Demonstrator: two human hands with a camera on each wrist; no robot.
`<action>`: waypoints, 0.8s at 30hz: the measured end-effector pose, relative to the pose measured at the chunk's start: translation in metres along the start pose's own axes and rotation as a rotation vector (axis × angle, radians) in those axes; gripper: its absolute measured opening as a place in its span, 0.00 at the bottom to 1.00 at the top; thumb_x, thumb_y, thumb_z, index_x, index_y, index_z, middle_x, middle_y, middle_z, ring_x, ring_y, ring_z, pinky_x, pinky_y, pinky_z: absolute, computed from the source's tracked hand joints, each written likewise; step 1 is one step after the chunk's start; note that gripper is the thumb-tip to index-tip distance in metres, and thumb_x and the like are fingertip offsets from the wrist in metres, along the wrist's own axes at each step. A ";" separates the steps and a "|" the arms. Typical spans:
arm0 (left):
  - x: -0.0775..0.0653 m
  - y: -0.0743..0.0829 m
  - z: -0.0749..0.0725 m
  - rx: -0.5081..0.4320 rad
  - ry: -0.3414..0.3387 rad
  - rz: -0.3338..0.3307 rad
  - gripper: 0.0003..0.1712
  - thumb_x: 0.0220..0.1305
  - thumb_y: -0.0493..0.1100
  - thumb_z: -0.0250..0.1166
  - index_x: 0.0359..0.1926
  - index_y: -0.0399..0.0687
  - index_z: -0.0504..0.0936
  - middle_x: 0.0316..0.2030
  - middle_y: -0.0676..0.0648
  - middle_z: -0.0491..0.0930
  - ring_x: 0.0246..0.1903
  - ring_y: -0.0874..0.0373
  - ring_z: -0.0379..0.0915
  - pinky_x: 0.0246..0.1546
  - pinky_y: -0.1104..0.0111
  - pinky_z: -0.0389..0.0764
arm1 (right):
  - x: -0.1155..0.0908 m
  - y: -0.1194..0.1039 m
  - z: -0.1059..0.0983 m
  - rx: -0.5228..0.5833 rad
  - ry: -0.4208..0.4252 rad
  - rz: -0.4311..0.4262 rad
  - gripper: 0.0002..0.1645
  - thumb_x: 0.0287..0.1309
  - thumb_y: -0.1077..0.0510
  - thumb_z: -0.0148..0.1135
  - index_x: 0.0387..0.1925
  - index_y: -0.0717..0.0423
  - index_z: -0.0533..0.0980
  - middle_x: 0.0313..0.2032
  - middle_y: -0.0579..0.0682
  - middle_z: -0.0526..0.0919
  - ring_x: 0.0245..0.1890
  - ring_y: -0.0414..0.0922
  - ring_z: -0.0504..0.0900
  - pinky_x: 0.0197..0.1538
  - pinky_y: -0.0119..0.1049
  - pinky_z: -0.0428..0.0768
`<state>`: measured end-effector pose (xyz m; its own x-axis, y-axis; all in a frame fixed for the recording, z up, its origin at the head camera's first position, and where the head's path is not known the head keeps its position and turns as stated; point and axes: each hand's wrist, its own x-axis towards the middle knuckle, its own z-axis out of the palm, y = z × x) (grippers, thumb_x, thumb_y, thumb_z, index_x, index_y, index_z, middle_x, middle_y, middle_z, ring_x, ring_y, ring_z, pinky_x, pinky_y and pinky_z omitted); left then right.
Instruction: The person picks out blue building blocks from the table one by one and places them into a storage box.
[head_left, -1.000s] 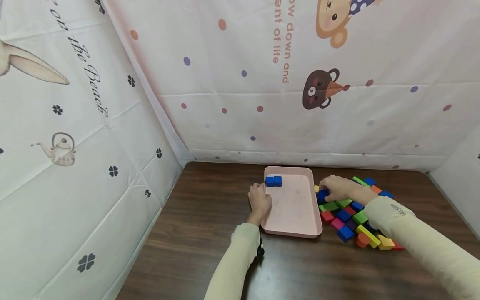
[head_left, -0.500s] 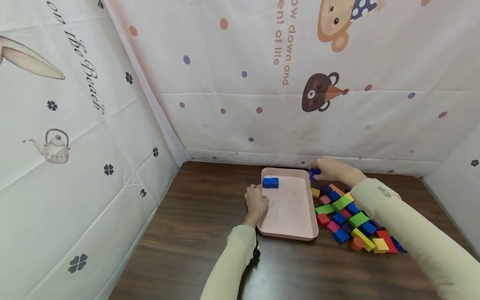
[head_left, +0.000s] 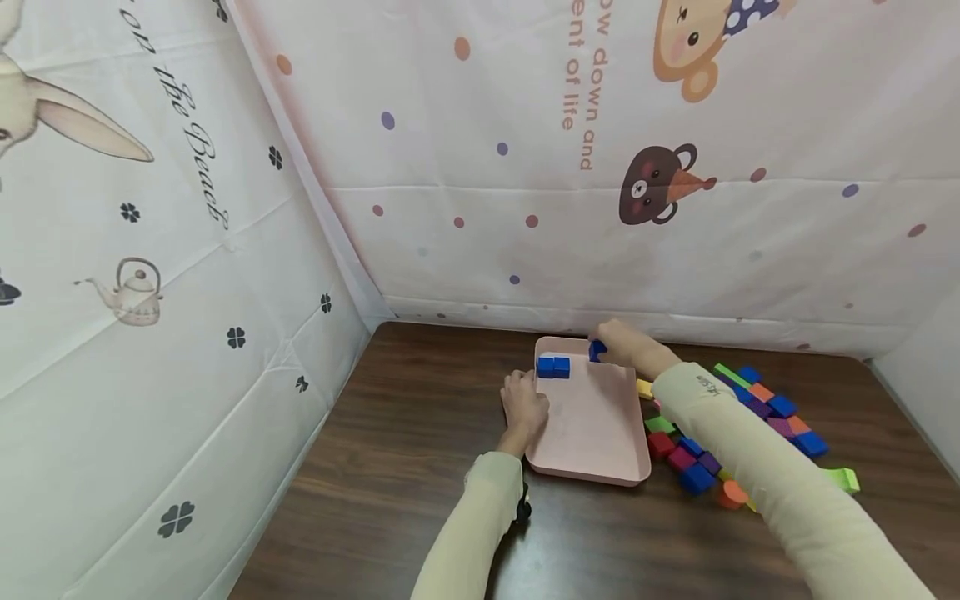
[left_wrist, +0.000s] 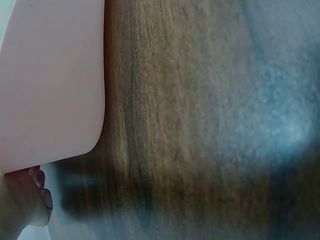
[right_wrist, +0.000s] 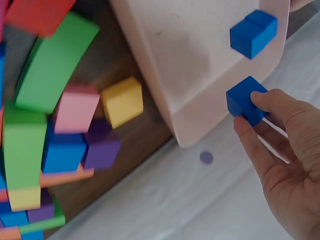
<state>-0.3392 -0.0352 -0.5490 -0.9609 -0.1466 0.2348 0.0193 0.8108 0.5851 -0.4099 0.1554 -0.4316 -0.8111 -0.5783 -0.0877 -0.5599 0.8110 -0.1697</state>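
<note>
My right hand point(head_left: 630, 344) pinches a blue cube point(right_wrist: 244, 99) between thumb and fingers, over the far end of the pink tray point(head_left: 588, 437). Two more blue cubes point(head_left: 553, 367) sit side by side inside the tray, near its far left corner. At the tray's left wall, my left hand point(head_left: 524, 407) grips the rim. The left wrist view shows that hand's curled fingers point(left_wrist: 43, 192) at the tray's edge, with the thumb hidden.
To the tray's right lies a spread of coloured blocks, including a green arch-like block point(right_wrist: 57, 62), a yellow cube point(right_wrist: 122, 102) and an orange cylinder point(head_left: 732, 495). My right sleeve point(head_left: 742, 433) covers part of them. A printed cloth point(head_left: 450, 258) hangs behind the brown table point(head_left: 420, 417).
My right hand has lifted the blue cube from the block pile and carried it left, over the tray's far end. The left hand has stayed at the tray's left rim.
</note>
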 end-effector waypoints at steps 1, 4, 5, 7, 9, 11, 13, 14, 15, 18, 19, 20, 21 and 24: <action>-0.001 0.001 0.001 0.000 0.001 0.001 0.25 0.57 0.31 0.66 0.58 0.37 0.84 0.51 0.39 0.83 0.53 0.46 0.75 0.55 0.54 0.74 | 0.001 -0.001 0.004 0.003 -0.004 0.014 0.20 0.59 0.68 0.68 0.53 0.73 0.80 0.48 0.68 0.86 0.49 0.60 0.86 0.50 0.50 0.85; -0.004 0.002 0.002 -0.002 0.008 0.004 0.24 0.56 0.31 0.67 0.57 0.36 0.84 0.50 0.40 0.83 0.52 0.47 0.75 0.53 0.54 0.74 | 0.005 -0.003 0.013 0.010 -0.020 0.041 0.21 0.60 0.68 0.68 0.54 0.73 0.79 0.49 0.68 0.85 0.48 0.58 0.86 0.48 0.48 0.85; -0.005 0.003 0.003 0.000 0.010 0.007 0.24 0.56 0.31 0.67 0.57 0.37 0.84 0.50 0.40 0.83 0.52 0.47 0.75 0.53 0.55 0.74 | 0.006 -0.003 0.017 0.014 -0.027 0.049 0.21 0.60 0.68 0.68 0.54 0.73 0.79 0.49 0.68 0.85 0.47 0.57 0.86 0.48 0.47 0.85; -0.006 0.004 0.004 0.006 0.017 0.018 0.24 0.55 0.31 0.68 0.56 0.36 0.84 0.50 0.40 0.83 0.51 0.47 0.75 0.52 0.55 0.75 | 0.008 -0.005 0.023 0.013 -0.039 0.071 0.20 0.60 0.68 0.68 0.54 0.72 0.80 0.48 0.67 0.86 0.46 0.55 0.87 0.47 0.46 0.85; -0.006 0.005 0.004 0.015 0.017 0.024 0.24 0.55 0.32 0.68 0.56 0.37 0.84 0.50 0.40 0.83 0.51 0.47 0.75 0.52 0.55 0.75 | 0.009 -0.008 0.029 0.018 -0.060 0.108 0.18 0.60 0.67 0.68 0.53 0.69 0.81 0.47 0.64 0.86 0.44 0.53 0.86 0.46 0.47 0.85; -0.007 0.006 0.005 0.027 0.004 0.019 0.24 0.57 0.32 0.67 0.57 0.37 0.84 0.51 0.40 0.83 0.52 0.47 0.75 0.52 0.56 0.74 | 0.010 -0.011 0.035 0.012 -0.086 0.141 0.18 0.61 0.65 0.68 0.52 0.66 0.81 0.46 0.62 0.86 0.44 0.51 0.85 0.46 0.47 0.84; -0.008 0.007 0.006 0.032 -0.001 0.013 0.24 0.57 0.33 0.67 0.57 0.38 0.84 0.51 0.40 0.83 0.53 0.48 0.75 0.53 0.56 0.74 | 0.010 -0.013 0.041 0.000 -0.103 0.147 0.17 0.61 0.65 0.68 0.52 0.64 0.81 0.45 0.61 0.85 0.43 0.50 0.83 0.47 0.47 0.82; -0.009 0.008 0.006 0.031 -0.003 0.009 0.24 0.57 0.33 0.67 0.57 0.38 0.84 0.51 0.40 0.83 0.53 0.48 0.75 0.53 0.56 0.74 | 0.010 -0.014 0.043 0.001 -0.107 0.149 0.16 0.61 0.65 0.68 0.51 0.64 0.81 0.44 0.60 0.84 0.42 0.49 0.82 0.47 0.46 0.82; -0.010 0.009 0.007 0.037 0.001 0.011 0.24 0.57 0.33 0.67 0.57 0.38 0.84 0.51 0.41 0.83 0.52 0.48 0.75 0.53 0.56 0.74 | 0.010 -0.016 0.045 -0.003 -0.106 0.141 0.16 0.61 0.65 0.69 0.51 0.65 0.81 0.42 0.60 0.84 0.42 0.49 0.81 0.47 0.45 0.81; -0.012 0.011 0.007 0.047 -0.005 0.012 0.24 0.57 0.33 0.68 0.57 0.38 0.85 0.50 0.41 0.83 0.52 0.48 0.75 0.53 0.56 0.74 | 0.009 -0.017 0.051 0.011 -0.081 0.109 0.12 0.61 0.68 0.67 0.46 0.69 0.80 0.37 0.59 0.83 0.36 0.47 0.77 0.42 0.42 0.78; -0.013 0.011 0.008 0.053 -0.002 0.016 0.24 0.57 0.33 0.67 0.57 0.38 0.85 0.50 0.41 0.83 0.52 0.48 0.75 0.53 0.56 0.75 | 0.008 -0.017 0.052 0.014 -0.064 0.106 0.11 0.60 0.69 0.67 0.45 0.69 0.80 0.36 0.59 0.83 0.35 0.46 0.76 0.41 0.41 0.77; -0.013 0.012 0.008 0.055 -0.002 0.017 0.23 0.57 0.33 0.68 0.56 0.38 0.85 0.50 0.41 0.84 0.52 0.48 0.75 0.53 0.56 0.75 | 0.007 -0.017 0.052 0.016 -0.046 0.102 0.09 0.60 0.70 0.66 0.42 0.68 0.80 0.35 0.59 0.83 0.34 0.46 0.75 0.40 0.41 0.77; -0.013 0.012 0.008 0.057 0.001 0.020 0.23 0.57 0.33 0.68 0.56 0.38 0.85 0.50 0.41 0.84 0.52 0.48 0.75 0.52 0.56 0.75 | 0.005 -0.017 0.051 0.011 -0.038 0.110 0.08 0.61 0.70 0.66 0.43 0.67 0.80 0.36 0.59 0.84 0.34 0.47 0.76 0.40 0.41 0.77; -0.012 0.010 0.009 0.043 0.010 0.022 0.23 0.56 0.33 0.68 0.56 0.38 0.85 0.50 0.40 0.84 0.52 0.48 0.75 0.53 0.56 0.74 | -0.003 -0.016 0.042 -0.004 -0.003 0.108 0.12 0.62 0.69 0.64 0.47 0.68 0.80 0.44 0.63 0.86 0.42 0.52 0.85 0.45 0.46 0.83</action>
<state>-0.3296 -0.0202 -0.5535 -0.9576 -0.1340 0.2550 0.0281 0.8375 0.5456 -0.3915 0.1405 -0.4697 -0.8662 -0.4879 -0.1082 -0.4700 0.8689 -0.1557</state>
